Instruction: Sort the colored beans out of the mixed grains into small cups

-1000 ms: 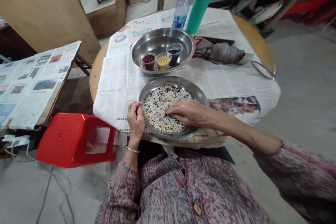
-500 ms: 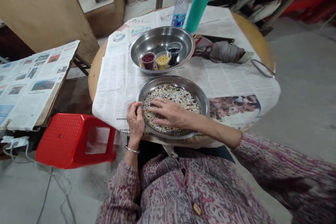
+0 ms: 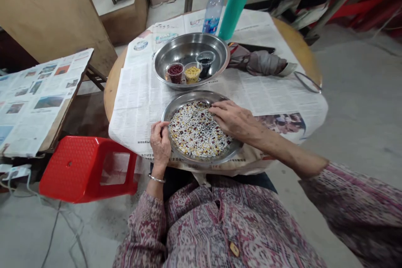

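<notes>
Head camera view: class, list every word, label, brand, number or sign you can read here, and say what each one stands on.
No text here can be quoted as it reads.
Newspaper on the round table: columns of print, too small to read.
Newspaper on the side table: print too small to read.
Plastic water bottle: blue label, too blurred to read.

The teal bottle [image 3: 235,8] is cut off above; the mixed grains [image 3: 196,130] are too small to name.
</notes>
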The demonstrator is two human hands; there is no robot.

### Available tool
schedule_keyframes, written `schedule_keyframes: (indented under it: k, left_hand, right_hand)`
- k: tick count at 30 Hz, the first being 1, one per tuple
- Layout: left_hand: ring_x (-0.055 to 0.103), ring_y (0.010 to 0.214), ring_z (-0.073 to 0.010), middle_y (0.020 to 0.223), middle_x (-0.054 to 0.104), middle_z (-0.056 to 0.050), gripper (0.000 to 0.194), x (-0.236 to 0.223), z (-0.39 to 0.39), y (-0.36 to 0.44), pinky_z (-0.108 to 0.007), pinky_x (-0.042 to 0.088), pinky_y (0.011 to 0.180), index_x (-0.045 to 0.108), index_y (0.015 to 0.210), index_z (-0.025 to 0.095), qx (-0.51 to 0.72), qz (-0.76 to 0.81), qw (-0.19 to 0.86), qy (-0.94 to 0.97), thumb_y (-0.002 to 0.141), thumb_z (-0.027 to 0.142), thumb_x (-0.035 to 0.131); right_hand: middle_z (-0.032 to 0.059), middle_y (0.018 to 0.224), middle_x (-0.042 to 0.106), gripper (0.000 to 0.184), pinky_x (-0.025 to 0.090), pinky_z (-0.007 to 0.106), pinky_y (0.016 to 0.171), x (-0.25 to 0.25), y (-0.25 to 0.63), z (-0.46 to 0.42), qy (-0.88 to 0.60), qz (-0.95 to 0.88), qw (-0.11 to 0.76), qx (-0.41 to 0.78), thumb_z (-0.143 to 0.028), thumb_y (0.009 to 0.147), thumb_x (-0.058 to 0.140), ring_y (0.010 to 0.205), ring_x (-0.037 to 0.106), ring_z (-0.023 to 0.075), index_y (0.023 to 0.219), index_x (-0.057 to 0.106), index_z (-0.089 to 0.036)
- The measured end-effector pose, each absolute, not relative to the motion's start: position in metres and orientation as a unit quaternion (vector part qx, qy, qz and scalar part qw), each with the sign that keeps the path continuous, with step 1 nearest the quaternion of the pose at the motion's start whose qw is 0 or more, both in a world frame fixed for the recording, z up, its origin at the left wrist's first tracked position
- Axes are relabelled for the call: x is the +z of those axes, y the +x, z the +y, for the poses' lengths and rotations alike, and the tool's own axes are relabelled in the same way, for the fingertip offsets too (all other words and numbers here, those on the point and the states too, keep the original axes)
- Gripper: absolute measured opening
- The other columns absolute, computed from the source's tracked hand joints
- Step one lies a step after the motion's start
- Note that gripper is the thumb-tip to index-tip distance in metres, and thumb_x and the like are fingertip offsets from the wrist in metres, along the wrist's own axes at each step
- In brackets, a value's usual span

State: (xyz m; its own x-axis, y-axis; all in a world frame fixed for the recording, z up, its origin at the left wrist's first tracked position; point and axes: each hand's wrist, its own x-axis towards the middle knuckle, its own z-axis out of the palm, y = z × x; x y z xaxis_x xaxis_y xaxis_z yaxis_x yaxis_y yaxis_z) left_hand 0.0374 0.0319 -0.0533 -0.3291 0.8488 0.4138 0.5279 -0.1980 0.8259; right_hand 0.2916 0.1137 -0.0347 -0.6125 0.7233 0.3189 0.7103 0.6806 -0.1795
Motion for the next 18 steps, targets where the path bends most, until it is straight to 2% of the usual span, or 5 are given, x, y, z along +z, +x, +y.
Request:
schedule_keyframes:
  k: [6, 12, 15, 18]
  left_hand:
    - [0.061, 0.106, -0.0191, 0.103, 0.064, -0.005, 0.019, -0.053, 0.032, 0.037, -0.032, 0.047, 0.1, 0.068, 0.097, 0.021, 0.531, 0.618, 0.148, 0.56, 0.096, 0.018, 0.049]
    - [0.061, 0.105, -0.0189, 0.104, 0.065, -0.005, 0.02, -0.052, 0.032, 0.038, -0.033, 0.048, 0.099, 0.067, 0.097, 0.022, 0.526, 0.62, 0.145, 0.564, 0.096, 0.018, 0.048]
    - [0.061, 0.106, -0.0187, 0.105, 0.065, -0.005, 0.02, -0.052, 0.032, 0.038, -0.033, 0.048, 0.101, 0.067, 0.098, 0.022, 0.526, 0.619, 0.146, 0.565, 0.096, 0.017, 0.048]
    - [0.061, 0.107, -0.019, 0.104, 0.065, -0.005, 0.019, -0.053, 0.031, 0.038, -0.034, 0.047, 0.101, 0.068, 0.098, 0.021, 0.531, 0.616, 0.148, 0.563, 0.096, 0.017, 0.049]
  right_hand:
    - [0.0163, 0.121, 0.068, 0.029, 0.053, 0.049, 0.098, -0.037, 0.264, 0.095, -0.426, -0.886, 0.171, 0.066, -0.023, 0.096, 0.048, 0.115, 0.061, 0.0308, 0.116, 0.068, -0.016]
    - [0.0095, 0.11, 0.074, 0.026, 0.055, 0.042, 0.096, -0.026, 0.26, 0.069, -0.343, -0.892, 0.23, 0.184, -0.027, 0.099, 0.046, 0.105, 0.068, 0.0229, 0.109, 0.069, -0.021]
    - [0.0102, 0.109, 0.074, 0.026, 0.055, 0.041, 0.095, -0.017, 0.276, 0.076, -0.381, -0.882, 0.228, 0.159, -0.026, 0.099, 0.046, 0.103, 0.069, 0.0236, 0.109, 0.068, -0.02]
    - [0.0134, 0.108, 0.072, 0.025, 0.054, 0.045, 0.092, -0.015, 0.292, 0.086, -0.424, -0.883, 0.173, 0.107, -0.021, 0.095, 0.045, 0.101, 0.067, 0.0275, 0.107, 0.068, -0.018]
